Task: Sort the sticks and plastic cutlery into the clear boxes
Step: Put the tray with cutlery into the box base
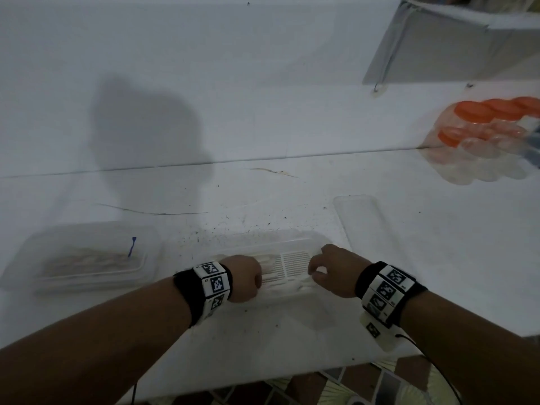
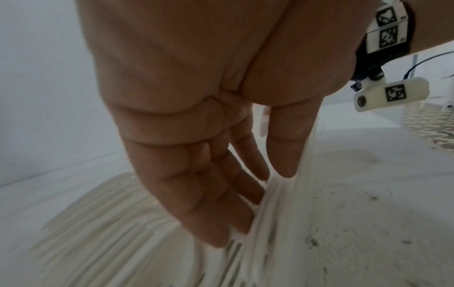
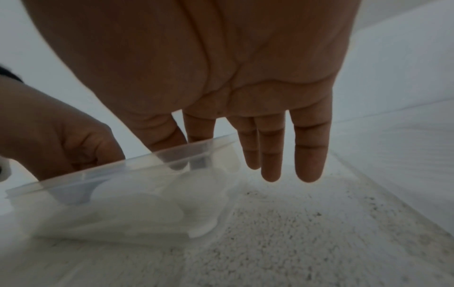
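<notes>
A clear box (image 1: 263, 239) sits at the table's near centre, holding white plastic cutlery (image 1: 287, 285) over a slotted white insert (image 1: 295, 261). My left hand (image 1: 258, 280) grips the handle ends of the cutlery bundle (image 2: 275, 223) between thumb and fingers (image 2: 272, 180). My right hand (image 1: 314, 273) reaches in from the other end. Its thumb and index dip behind the box wall (image 3: 137, 161) and seem to pinch the cutlery (image 3: 147, 209), while the other three fingers (image 3: 270, 155) hang straight outside. A second clear box (image 1: 87, 229) on the left holds wooden sticks (image 1: 87, 260) and one blue stick (image 1: 132, 246).
A clear lid (image 1: 365, 223) lies flat to the right of the centre box. Several orange-lidded clear jars (image 1: 491, 135) stand at the far right by the wall. The white table (image 1: 263, 200) is speckled with dark marks. Its front edge runs just below my wrists.
</notes>
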A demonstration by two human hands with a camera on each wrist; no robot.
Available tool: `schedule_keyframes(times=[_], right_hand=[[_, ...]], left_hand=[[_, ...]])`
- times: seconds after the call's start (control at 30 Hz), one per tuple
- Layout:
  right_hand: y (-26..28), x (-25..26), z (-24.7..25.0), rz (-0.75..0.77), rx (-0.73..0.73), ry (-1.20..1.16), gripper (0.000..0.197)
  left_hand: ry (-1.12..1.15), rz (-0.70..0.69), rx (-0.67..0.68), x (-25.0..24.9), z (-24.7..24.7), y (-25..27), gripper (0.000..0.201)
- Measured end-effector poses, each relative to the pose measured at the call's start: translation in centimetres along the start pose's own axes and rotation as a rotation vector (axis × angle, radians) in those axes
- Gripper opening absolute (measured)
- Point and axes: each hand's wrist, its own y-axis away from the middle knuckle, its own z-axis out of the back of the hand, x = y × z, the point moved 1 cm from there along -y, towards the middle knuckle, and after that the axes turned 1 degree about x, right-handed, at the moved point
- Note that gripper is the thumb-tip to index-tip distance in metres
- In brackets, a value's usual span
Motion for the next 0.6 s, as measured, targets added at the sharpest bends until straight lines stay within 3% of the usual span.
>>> schedule_keyframes(times=[0.23,0.5,0.6], right_hand=[[-0.6,-0.6,-0.3,0.031,0.026,-0.037,0.018],[-0.6,-0.9,-0.5,0.056,0.031,-0.052,0.028],[0.1,-1.6,0.4,0.096,-0.123,-0.151,0.027]], left_hand=[[0.000,-0.063,-0.065,-1.2,-0.1,-0.5,0.022],[0.037,-0.124,-0.138,-2.3,0.6,-1.1,0.020],[0.065,-0.138,-0.227,-0.8,0.8,-0.2,0.020]])
